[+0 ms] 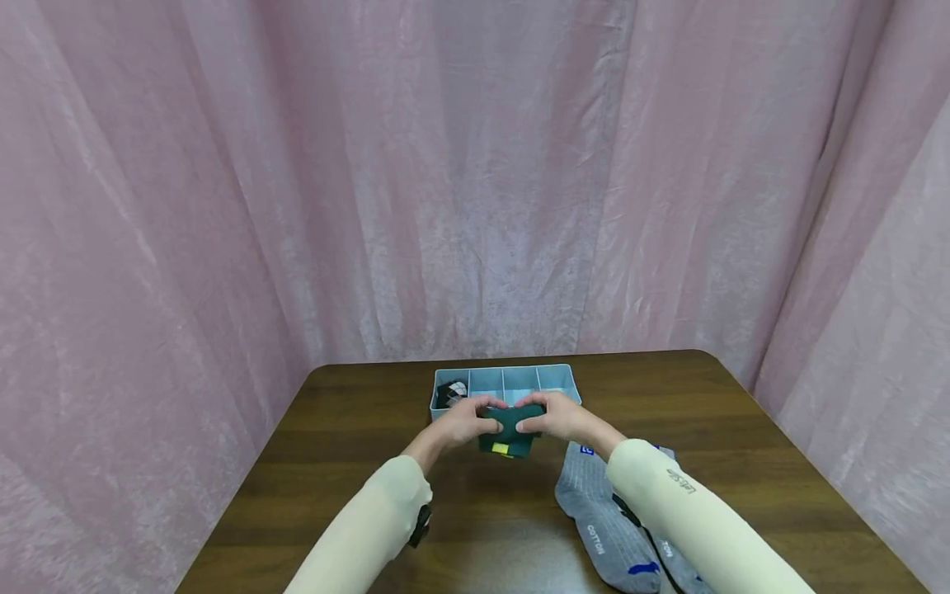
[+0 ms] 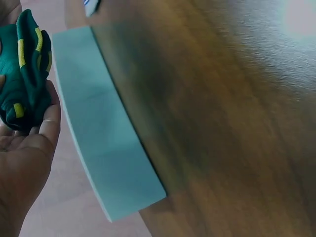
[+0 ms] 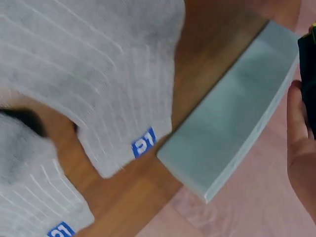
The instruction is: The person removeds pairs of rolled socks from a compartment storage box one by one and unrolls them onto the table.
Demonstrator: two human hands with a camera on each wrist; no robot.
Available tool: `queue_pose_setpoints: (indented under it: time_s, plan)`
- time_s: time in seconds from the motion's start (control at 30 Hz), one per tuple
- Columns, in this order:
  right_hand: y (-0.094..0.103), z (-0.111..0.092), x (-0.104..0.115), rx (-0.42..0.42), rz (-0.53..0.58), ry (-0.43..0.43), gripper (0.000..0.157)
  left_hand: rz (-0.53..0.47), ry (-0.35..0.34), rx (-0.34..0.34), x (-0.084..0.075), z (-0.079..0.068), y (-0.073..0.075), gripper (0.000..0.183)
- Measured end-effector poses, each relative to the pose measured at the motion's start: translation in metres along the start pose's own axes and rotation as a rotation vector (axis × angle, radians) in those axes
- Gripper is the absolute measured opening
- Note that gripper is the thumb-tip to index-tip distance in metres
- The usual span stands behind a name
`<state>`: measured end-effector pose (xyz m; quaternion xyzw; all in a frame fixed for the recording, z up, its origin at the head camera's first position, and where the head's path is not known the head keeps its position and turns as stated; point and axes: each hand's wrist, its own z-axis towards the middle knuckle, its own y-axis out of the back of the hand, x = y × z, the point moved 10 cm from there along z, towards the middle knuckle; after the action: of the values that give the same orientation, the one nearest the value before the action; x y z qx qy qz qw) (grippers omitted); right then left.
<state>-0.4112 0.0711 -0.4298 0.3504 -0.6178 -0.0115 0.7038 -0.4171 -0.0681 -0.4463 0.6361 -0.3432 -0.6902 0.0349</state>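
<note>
Both hands hold a folded bundle of dark green socks (image 1: 508,429) with yellow marks, above the table just in front of a light blue divided box (image 1: 486,381). The left hand (image 1: 462,422) grips the bundle's left side, thumb on the near face and fingers over the top. On the other side, the right hand (image 1: 562,417) grips it the same way. The left wrist view shows several stacked layers of the green socks (image 2: 37,64) above the left palm. At the right wrist view's edge, only part of the right hand (image 3: 302,153) shows.
In the box's leftmost compartment sits a black and white bundle (image 1: 451,393). Grey ribbed socks (image 1: 597,516) with blue marks lie on the brown wooden table (image 1: 356,462), partly under the right forearm. Pink curtains (image 1: 475,181) hang behind the table.
</note>
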Motion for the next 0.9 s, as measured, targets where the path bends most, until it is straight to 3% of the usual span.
queue_pose_setpoints:
  time_s: [0.17,0.43,0.7,0.9]
  plan:
    - [-0.01,-0.009,-0.007,-0.017,0.005,0.011,0.037,-0.063,0.029,0.037,0.013,-0.012,-0.009,0.036]
    - [-0.025,-0.025,-0.02,0.006,0.028,-0.027,0.035,-0.07,0.069,0.09,0.026,-0.031,-0.023,0.034]
    - [-0.044,-0.04,-0.025,0.091,-0.01,-0.027,0.032,-0.1,0.132,0.164,0.034,-0.053,-0.043,0.03]
    - [-0.058,-0.047,-0.026,0.156,-0.059,-0.003,0.026,-0.092,0.172,0.206,0.043,-0.061,-0.055,0.027]
